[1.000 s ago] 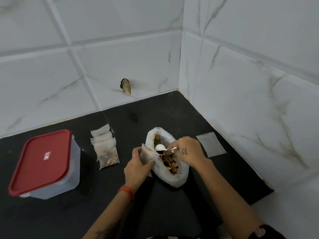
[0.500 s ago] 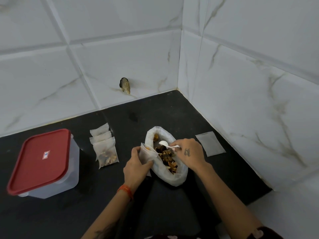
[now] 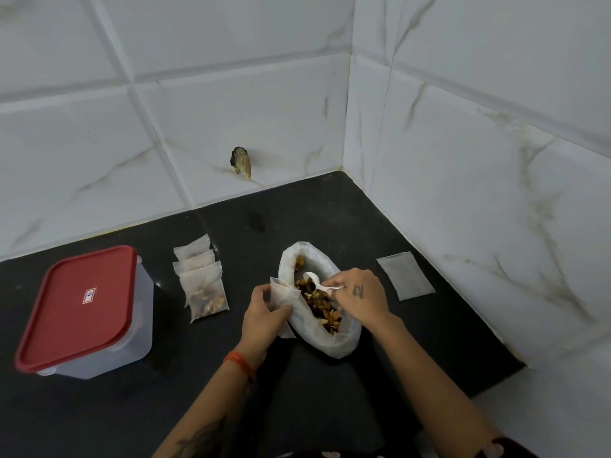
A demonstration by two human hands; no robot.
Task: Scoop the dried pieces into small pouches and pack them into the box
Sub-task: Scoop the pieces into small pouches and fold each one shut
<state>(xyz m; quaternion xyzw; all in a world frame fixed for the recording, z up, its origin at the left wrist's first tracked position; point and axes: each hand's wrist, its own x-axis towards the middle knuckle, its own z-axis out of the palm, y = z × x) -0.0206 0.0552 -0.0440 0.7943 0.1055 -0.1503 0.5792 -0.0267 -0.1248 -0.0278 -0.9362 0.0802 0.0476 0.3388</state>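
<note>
We see the left hand (image 3: 264,317) pinching a small pouch (image 3: 283,294) open against the rim of the large bag (image 3: 334,342), its fingers curled on the pouch's edge. The right hand (image 3: 358,297) grips a white spoon (image 3: 315,281) over the dried pieces (image 3: 322,307) (its bowl looks empty). Three filled pouches (image 3: 205,289) lie overlapped on the black tabletop (image 3: 99,408), beside the closed red-lidded box (image 3: 79,309). An empty pouch (image 3: 406,275) lies near the right wall.

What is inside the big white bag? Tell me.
The big white bag holds brown and tan dried pieces, with a white spoon gripped by the right hand. Deeper contents are covered.
</note>
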